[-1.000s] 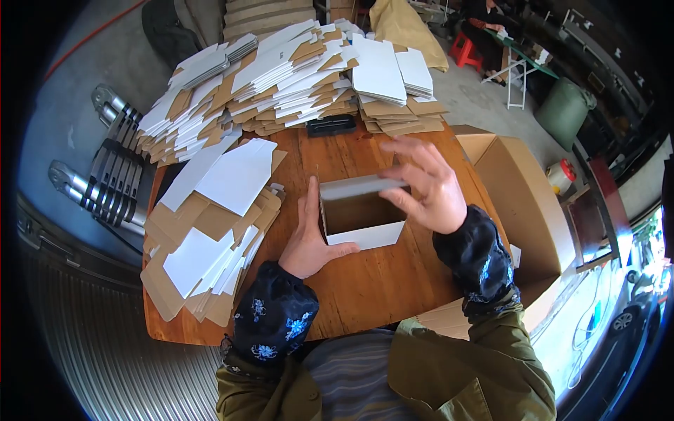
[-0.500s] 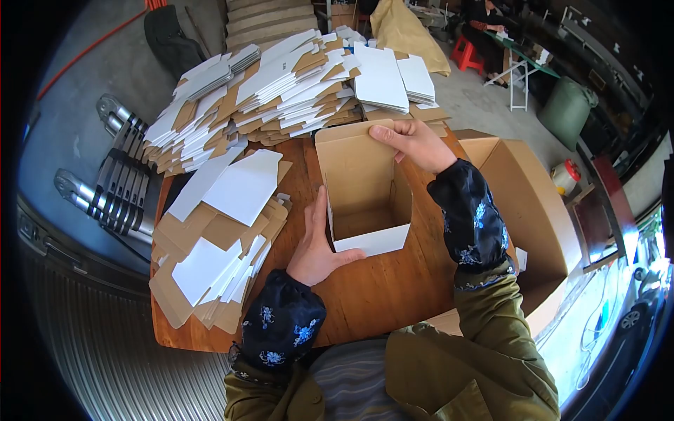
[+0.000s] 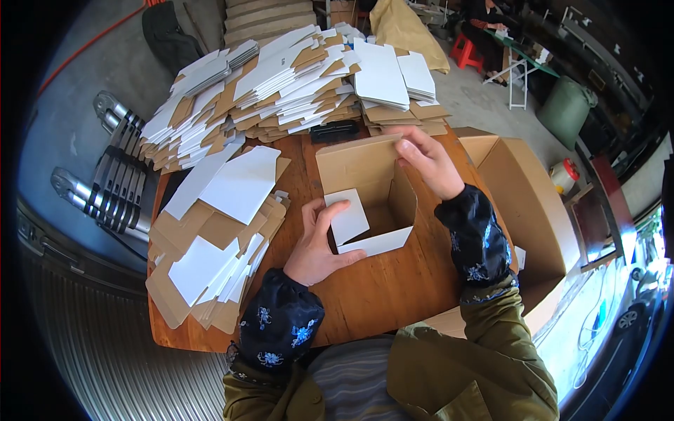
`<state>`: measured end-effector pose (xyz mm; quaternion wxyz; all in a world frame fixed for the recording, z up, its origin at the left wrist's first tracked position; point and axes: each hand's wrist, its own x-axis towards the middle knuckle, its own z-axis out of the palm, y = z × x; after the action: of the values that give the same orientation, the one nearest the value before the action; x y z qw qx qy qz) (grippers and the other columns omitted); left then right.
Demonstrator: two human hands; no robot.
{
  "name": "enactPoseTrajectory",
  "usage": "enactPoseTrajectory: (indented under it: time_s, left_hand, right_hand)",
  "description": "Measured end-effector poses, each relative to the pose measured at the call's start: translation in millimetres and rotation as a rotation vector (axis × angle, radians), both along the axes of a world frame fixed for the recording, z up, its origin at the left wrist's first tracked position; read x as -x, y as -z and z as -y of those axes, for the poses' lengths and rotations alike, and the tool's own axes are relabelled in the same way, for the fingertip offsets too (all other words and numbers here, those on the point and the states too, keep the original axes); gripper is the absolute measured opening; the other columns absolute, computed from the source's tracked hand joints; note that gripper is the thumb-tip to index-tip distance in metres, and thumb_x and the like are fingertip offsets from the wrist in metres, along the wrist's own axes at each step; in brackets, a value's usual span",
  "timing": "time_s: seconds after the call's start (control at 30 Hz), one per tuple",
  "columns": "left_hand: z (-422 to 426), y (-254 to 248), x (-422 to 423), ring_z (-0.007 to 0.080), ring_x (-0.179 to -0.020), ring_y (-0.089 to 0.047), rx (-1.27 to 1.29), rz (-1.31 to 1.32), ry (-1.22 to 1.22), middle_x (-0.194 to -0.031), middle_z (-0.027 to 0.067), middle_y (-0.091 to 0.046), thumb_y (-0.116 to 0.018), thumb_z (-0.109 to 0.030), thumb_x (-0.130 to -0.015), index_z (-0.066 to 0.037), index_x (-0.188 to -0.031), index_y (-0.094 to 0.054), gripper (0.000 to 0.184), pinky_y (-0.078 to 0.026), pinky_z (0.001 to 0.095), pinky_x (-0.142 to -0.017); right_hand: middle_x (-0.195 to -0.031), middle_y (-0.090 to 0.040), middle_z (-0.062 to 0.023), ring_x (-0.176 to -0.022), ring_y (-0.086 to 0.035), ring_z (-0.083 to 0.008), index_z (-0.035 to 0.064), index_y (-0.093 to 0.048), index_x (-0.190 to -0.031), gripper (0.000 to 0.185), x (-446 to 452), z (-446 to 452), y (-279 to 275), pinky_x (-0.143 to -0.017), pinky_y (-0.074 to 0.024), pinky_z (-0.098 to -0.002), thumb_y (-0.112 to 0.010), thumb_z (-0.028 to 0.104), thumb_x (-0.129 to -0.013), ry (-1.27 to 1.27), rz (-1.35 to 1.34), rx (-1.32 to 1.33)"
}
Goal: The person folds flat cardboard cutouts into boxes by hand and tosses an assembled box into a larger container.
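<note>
A small cardboard box (image 3: 388, 242), white outside and brown inside, stands on the wooden table with its top uncovered. My left hand (image 3: 314, 245) grips its left side, fingers on a white side flap (image 3: 349, 216) folded inward over the opening and thumb along the front wall. The back lid panel (image 3: 358, 163) stands up, brown side toward me. At that panel's right corner, my right hand (image 3: 432, 167) has its fingers closed on the edge. Part of the box's left wall is hidden behind my left hand.
Flat box blanks (image 3: 242, 184) lie at the left of the wooden table (image 3: 365, 302), with a tall pile (image 3: 281, 81) at the back. A large open carton (image 3: 530, 203) stands to the right. Farther off, a person (image 3: 484, 21) sits near a red stool (image 3: 465, 52).
The left side flap has folded inward under my left fingers. My right hand has shifted slightly right and down at the lid corner, and the lid panel tilts more.
</note>
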<state>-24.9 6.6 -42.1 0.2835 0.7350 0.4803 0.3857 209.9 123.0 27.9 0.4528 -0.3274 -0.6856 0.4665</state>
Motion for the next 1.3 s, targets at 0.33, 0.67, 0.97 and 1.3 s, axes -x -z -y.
enactPoseTrajectory:
  time_s: [0.33,0.67,0.97,1.3]
  left_hand:
    - [-0.9,5.0,-1.6,0.0394,-0.125,-0.044,-0.102,-0.017,0.018,-0.133,0.0170,-0.030,-0.087,-0.022,-0.071,-0.017,-0.140,-0.038,0.085,-0.046,0.0452,-0.103]
    - [-4.0,-3.5,1.2,0.0420,-0.129,-0.034,-0.142,0.098,0.039,-0.134,0.0225,-0.025,-0.070,-0.067,-0.076,-0.013,-0.154,-0.021,0.107,-0.037,0.0472,-0.107]
    - [-5.2,-9.1,1.5,0.0406,-0.122,-0.038,-0.074,-0.008,-0.003,-0.131,0.0215,-0.026,-0.064,-0.070,-0.079,-0.012,-0.156,-0.018,0.107,-0.036,0.0453,-0.106]
    - [-3.7,-13.7,-1.0,0.0341,-0.129,-0.032,-0.045,0.029,0.011,-0.133,0.0186,-0.026,-0.061,-0.067,-0.083,-0.005,-0.154,-0.024,0.101,-0.025,0.0440,-0.112]
  right_hand:
    - [-0.107,-0.060,-0.0088,-0.098,-0.060,-0.0172,0.0000,-0.056,-0.114,0.035,-15.3,31.4,40.0,-0.084,-0.0484,-0.0309,-0.054,0.031,-0.098,0.103,-0.144,-0.184]
    - [-0.114,-0.052,-0.0151,-0.099,-0.059,-0.0250,0.0003,-0.052,-0.119,0.044,-0.8,59.1,21.2,-0.080,-0.0520,-0.0344,-0.067,0.028,-0.088,0.117,0.220,-0.398]
    - [-0.109,-0.058,-0.0136,-0.093,-0.060,-0.0229,0.0007,-0.059,-0.121,0.035,3.1,64.6,20.1,-0.077,-0.0522,-0.0328,-0.065,0.010,-0.088,0.192,0.231,-0.429]
    - [-0.115,-0.059,-0.0079,-0.097,-0.053,-0.0313,0.0070,-0.066,-0.116,0.044,10.5,67.6,20.5,-0.087,-0.0478,-0.0398,-0.071,0.036,-0.084,0.090,0.596,-0.653]
